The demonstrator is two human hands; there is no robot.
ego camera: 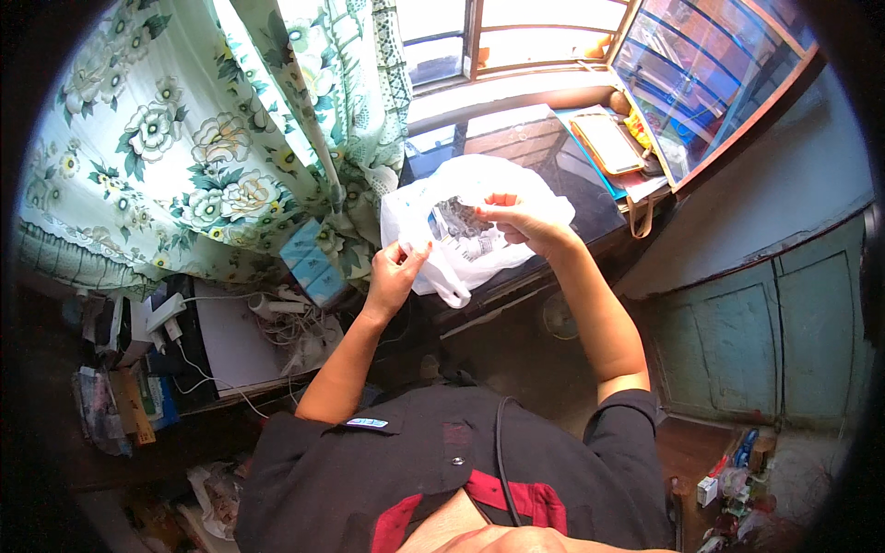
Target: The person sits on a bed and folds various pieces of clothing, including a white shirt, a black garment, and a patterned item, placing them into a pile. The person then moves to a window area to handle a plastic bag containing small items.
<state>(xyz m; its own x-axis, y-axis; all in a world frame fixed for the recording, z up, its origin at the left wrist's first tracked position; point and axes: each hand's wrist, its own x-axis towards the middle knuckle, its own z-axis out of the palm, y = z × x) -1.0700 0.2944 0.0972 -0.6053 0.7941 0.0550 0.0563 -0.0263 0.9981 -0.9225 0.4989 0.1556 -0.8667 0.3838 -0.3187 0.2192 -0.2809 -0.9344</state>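
A white plastic carrier bag [408,214] stands on the dark glossy tabletop [581,180] before me, its mouth spread apart. My left hand [397,269] pinches the bag's near left rim between thumb and fingers. At the right side of the mouth, my right hand [515,221] has its thumb and fingers brought together on the bag's edge. Inside the opening lie clear plastic packets [470,231] with printing; what they hold is too small to tell. One bag handle [453,290] hangs over the near edge of the table.
Floral curtains [221,159] hang at the left, above a shelf with coiled white cables [280,321] and a blue box [314,263]. A yellow-framed phone-like object [608,143] lies on folders at the right. A wood-framed window pane [712,90] swings inward beside it.
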